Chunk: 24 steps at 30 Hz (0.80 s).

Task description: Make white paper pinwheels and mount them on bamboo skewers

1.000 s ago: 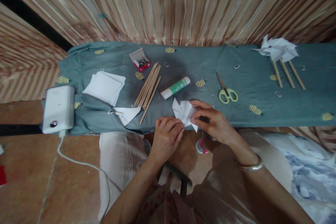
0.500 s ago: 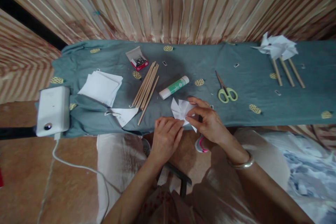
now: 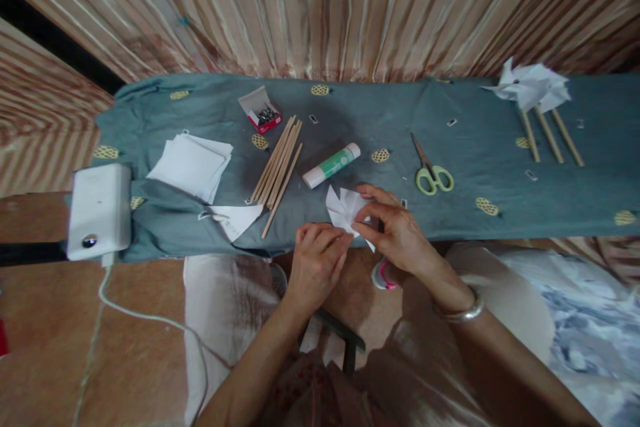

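Observation:
A white paper pinwheel (image 3: pixel 343 208), partly folded with its blades cut apart, is held at the front edge of the cloth-covered table. My right hand (image 3: pixel 393 223) pinches it from the right, fingertips near its centre. From the lower left my left hand (image 3: pixel 320 257) grips its lower edge with closed fingers, which hide part of the paper. Just beyond lies a glue stick (image 3: pixel 333 165) with a green label. Scissors (image 3: pixel 431 172) with light green handles rest to the right. Several wooden sticks (image 3: pixel 277 163) lie to the left.
An open red box of metal pins (image 3: pixel 264 117) stands behind the sticks. A stack of white paper (image 3: pixel 187 167), a paper scrap (image 3: pixel 237 219) and a white power bank (image 3: pixel 100 210) with a cable are at left. Finished pinwheels on sticks (image 3: pixel 537 90) lie at far right.
Both hands stay almost in place on the paper pinwheel. The left fingertips have shifted very slightly to the right; the view has moved a little.

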Tool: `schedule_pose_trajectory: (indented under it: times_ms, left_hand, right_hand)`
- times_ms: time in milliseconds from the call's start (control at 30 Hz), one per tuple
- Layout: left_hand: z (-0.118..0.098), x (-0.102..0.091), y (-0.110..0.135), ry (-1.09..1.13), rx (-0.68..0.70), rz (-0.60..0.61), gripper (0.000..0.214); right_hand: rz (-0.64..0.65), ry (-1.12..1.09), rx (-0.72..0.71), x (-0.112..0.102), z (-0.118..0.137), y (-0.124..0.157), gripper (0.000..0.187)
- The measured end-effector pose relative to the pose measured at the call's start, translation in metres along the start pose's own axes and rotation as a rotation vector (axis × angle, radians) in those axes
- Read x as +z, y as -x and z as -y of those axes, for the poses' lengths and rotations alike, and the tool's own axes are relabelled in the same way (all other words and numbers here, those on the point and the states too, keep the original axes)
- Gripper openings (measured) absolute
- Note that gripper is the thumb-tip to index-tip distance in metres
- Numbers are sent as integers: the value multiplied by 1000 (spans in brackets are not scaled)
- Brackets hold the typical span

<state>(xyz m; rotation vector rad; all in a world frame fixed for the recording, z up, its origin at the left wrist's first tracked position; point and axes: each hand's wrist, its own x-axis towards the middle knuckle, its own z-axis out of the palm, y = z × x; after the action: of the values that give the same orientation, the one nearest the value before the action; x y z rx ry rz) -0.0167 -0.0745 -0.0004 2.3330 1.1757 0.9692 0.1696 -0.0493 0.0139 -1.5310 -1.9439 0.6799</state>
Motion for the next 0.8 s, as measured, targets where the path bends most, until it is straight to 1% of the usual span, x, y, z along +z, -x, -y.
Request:
schedule_pose_trajectory:
  times_ms: [133,267,433,633,800]
  left_hand:
    - [1,1,0,-1,2,-1,17]
    - [1,1,0,-2,8,-9,17]
    - [0,1,-2,0,12,-15,15]
    - [0,1,-2,-9,3,-12,16]
    - [-4,0,-1,-16,-13,-20,14]
  right_hand:
    - [-1,4,-2,0,0,0,4]
    - [-12,17,-32,1,0,3,5]
    - [-47,51,-97,3,2,7,13]
    - [-63,177,-182,5,8,13,27]
    - [-50,259,-206,8,9,19,28]
